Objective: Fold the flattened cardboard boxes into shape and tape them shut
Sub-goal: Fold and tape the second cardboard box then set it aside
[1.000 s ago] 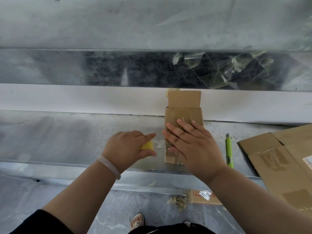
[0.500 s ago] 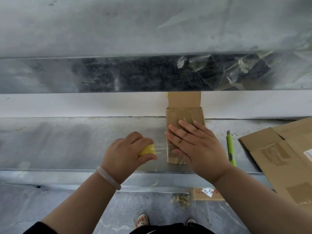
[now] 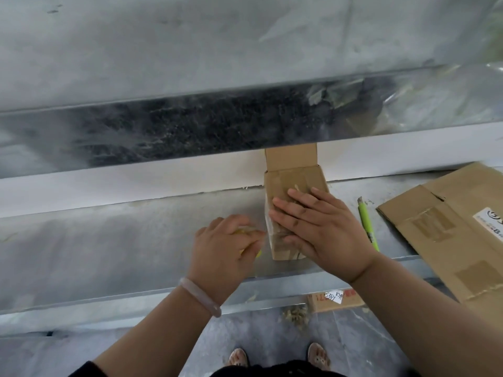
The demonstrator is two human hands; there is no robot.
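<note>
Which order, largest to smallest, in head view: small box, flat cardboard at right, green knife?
1. flat cardboard, largest even though the frame edge cuts it off
2. small box, partly covered
3. green knife, thin, clearly smallest

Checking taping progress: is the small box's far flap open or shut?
Open: the far flap sticks out unfolded from the small box under the right hand.

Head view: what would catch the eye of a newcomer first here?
A small cardboard box stands mid-bench, with the right hand pressed flat on it. Beside it, the left hand grips a yellow tape roll. A green knife and flattened cardboard lie to the right.
</note>
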